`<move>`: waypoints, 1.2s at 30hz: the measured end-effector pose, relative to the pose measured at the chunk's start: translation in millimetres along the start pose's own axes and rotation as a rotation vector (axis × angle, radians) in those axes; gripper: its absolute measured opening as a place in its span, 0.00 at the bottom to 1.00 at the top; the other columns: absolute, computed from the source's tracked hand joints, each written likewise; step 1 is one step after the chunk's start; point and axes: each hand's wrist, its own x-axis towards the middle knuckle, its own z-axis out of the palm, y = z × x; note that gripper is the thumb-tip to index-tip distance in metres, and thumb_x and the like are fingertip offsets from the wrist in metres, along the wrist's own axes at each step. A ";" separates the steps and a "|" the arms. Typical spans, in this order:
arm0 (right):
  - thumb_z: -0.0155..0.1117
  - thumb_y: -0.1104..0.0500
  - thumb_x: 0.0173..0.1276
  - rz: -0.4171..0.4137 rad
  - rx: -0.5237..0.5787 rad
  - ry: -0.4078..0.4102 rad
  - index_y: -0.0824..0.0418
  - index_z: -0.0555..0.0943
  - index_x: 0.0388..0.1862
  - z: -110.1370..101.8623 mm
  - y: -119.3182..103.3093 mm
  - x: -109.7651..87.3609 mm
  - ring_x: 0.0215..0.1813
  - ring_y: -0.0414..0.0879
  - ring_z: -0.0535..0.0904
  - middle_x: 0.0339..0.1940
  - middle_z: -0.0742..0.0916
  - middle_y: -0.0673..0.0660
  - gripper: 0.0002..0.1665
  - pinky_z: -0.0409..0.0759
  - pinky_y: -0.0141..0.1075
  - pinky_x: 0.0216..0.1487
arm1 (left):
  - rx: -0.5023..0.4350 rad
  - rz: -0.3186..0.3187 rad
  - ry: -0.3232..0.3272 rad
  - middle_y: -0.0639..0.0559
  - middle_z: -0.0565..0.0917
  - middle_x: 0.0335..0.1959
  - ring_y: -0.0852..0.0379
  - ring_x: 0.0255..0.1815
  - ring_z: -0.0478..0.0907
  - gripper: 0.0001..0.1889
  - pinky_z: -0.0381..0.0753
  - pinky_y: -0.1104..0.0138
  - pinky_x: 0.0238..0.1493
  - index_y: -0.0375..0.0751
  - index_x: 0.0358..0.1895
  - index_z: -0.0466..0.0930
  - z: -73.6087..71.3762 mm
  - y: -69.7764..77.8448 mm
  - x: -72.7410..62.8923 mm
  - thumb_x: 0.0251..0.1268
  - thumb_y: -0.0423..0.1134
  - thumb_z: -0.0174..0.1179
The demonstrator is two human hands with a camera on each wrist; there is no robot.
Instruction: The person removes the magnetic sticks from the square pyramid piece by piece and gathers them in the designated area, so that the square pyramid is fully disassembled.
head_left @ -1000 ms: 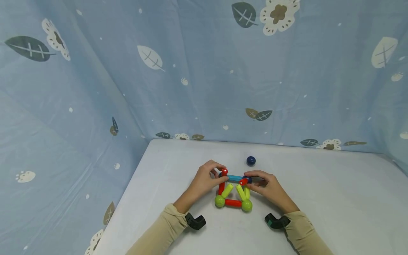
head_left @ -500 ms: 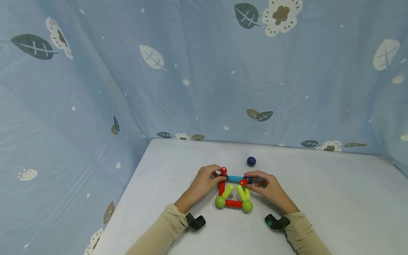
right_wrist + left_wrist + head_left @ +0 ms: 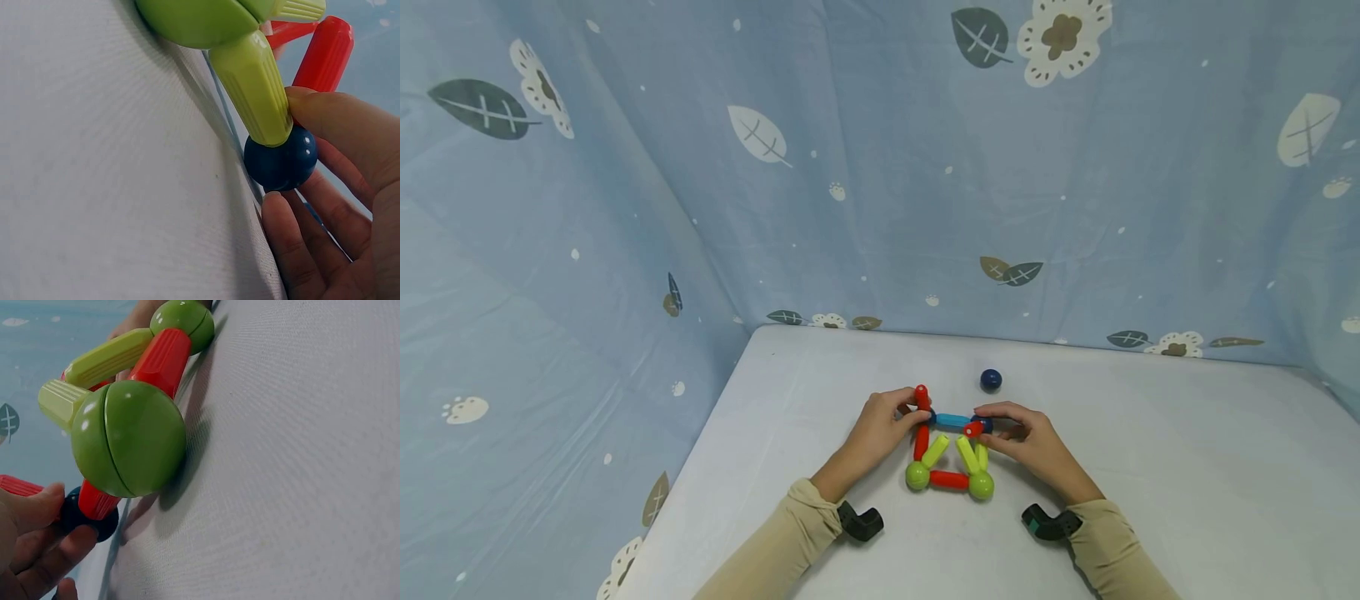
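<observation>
L hand (image 3: pixel 876 425) pinches left navy ball (image 3: pixel 75 514), R hand (image 3: pixel 1032 437) right navy ball (image 3: pixel 281 164), fingers part-curled; blue rod (image 3: pixel 952 421) btwn. Loose blue ball (image 3: pixel 991 380) twd tabletop's (image 3: pixel 1187 467) far edge.

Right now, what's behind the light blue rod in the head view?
White tabletop, plus a loose dark blue ball farther back, off to the right. The light blue rod hides whatever is directly beneath it.

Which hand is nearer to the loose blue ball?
Right. In the head view, the right hand is just below the loose blue ball, apart from it; the left hand is farther, below and to its left.
</observation>
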 end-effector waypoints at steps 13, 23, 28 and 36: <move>0.76 0.59 0.66 -0.006 -0.014 0.020 0.57 0.85 0.58 -2.3 -0.5 0.4 0.50 0.34 0.83 0.57 0.88 0.58 0.22 0.85 0.31 0.47 | -0.021 -0.017 0.072 0.53 0.91 0.42 0.60 0.37 0.84 0.11 0.79 0.72 0.35 0.43 0.49 0.89 -8.6 -1.0 6.4 0.65 0.39 0.72; 0.77 0.58 0.65 -0.004 0.018 0.009 0.57 0.86 0.58 3.9 -0.2 0.9 0.51 0.32 0.82 0.58 0.88 0.57 0.22 0.85 0.31 0.47 | -0.019 -0.016 0.087 0.59 0.89 0.39 0.63 0.33 0.79 0.14 0.77 0.70 0.36 0.52 0.49 0.92 -38.7 -6.6 1.6 0.58 0.42 0.77; 0.76 0.57 0.66 -0.011 0.016 0.007 0.56 0.86 0.58 6.5 -0.6 0.0 0.50 0.35 0.83 0.57 0.88 0.58 0.21 0.85 0.31 0.46 | 0.024 -0.065 0.108 0.57 0.88 0.37 0.61 0.33 0.77 0.16 0.74 0.70 0.35 0.48 0.49 0.92 -64.1 -21.8 -6.7 0.56 0.40 0.78; 0.76 0.59 0.66 -0.016 -0.014 0.027 0.56 0.86 0.58 3.4 -1.5 -1.1 0.50 0.33 0.83 0.57 0.89 0.58 0.21 0.85 0.31 0.46 | 0.117 -0.184 0.110 0.54 0.89 0.40 0.58 0.37 0.78 0.16 0.74 0.69 0.36 0.46 0.49 0.92 -102.4 -59.1 -26.3 0.56 0.37 0.77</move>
